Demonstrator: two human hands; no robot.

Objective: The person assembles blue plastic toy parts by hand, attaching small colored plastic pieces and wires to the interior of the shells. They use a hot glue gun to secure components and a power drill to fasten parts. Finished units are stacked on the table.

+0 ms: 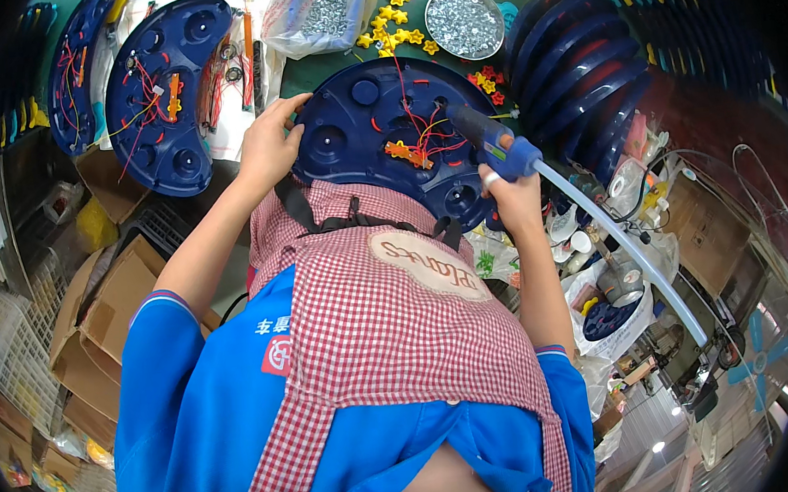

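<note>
1 dk-blue curved panel (347, 116) front & ctr; lower R part partly hid by R hand (512, 198). 2 similar panels (140, 141) to L; stack (575, 74) to R overlaps, can't count pcs. 1 glue gun (503, 151) over panel's R end, nozzle tip hard to see. L hand (270, 146): thumb spread from fingers, at panel's L rim; can't tell if pinching. R hand's fingers wrapped round gun, mostly hid. 1 orange board (408, 155) on panel w/ wires (427, 135).
</note>
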